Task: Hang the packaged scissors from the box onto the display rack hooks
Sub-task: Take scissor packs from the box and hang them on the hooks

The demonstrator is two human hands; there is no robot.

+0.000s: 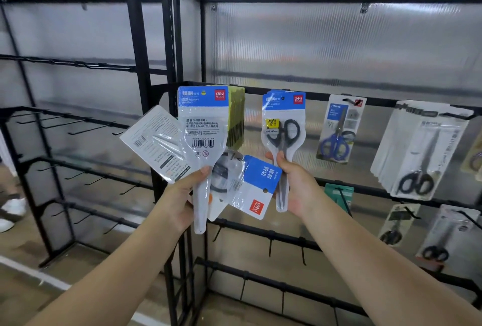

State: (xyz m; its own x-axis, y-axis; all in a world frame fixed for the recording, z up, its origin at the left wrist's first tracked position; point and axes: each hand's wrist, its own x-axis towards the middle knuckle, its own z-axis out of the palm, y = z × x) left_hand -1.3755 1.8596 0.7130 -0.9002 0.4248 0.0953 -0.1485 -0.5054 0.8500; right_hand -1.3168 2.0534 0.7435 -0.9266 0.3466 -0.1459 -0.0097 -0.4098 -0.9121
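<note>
My left hand [186, 195] grips a fan of several packaged scissors [202, 127], backs toward me, one blue-topped pack upright, a white one tilted left, another pack [257, 187] hanging upside down at the right. My right hand [292, 182] holds the bottom of a single blue-topped pack with black-handled scissors [283, 127], upright, its top at the upper bar of the black display rack [320, 96]. Whether its hole sits on a hook I cannot tell. The box is out of view.
Blue-handled scissors [339, 130] and a stack of black-handled packs [420, 148] hang to the right, with more packs below them. Yellow-green packs [237, 114] hang behind my left-hand fan. Bare hooks [271, 245] line the lower bars. Another rack with bare hooks [86, 127] stands at the left.
</note>
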